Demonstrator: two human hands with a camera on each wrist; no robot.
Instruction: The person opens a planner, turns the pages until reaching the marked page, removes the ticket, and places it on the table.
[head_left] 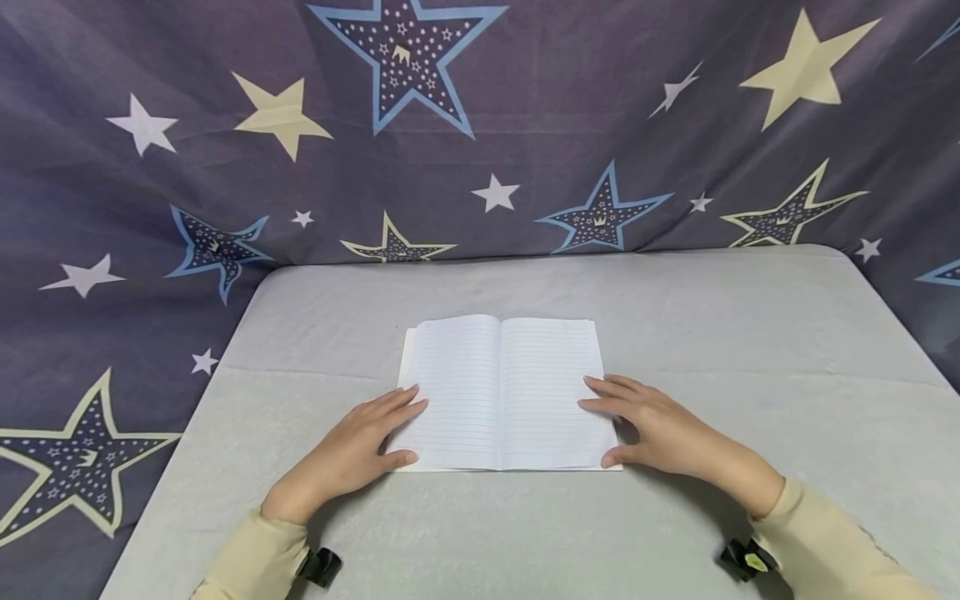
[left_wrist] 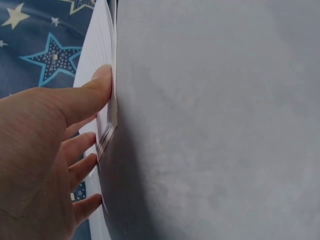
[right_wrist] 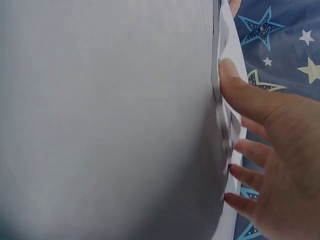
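Note:
An open notebook [head_left: 457, 392] with blank lined pages lies flat on the grey table, its spine running away from the person. My left hand [head_left: 356, 446] rests at its left edge, thumb on the near corner and fingertips on the page's side. In the left wrist view, the left thumb [left_wrist: 90, 97] presses on the layered page edges. At the opposite edge, my right hand [head_left: 660, 429] touches the right page with thumb and fingertips spread. The right wrist view has the right thumb [right_wrist: 245, 92] on the page beside the cover's edge [right_wrist: 223, 120].
Pale grey cloth covers the table [head_left: 495, 533]. Behind it and along the left side hangs a dark curtain [head_left: 555, 108] printed with stars. Light sleeves [head_left: 255, 554] cover both forearms, and a small black device [head_left: 321, 567] sits at each wrist.

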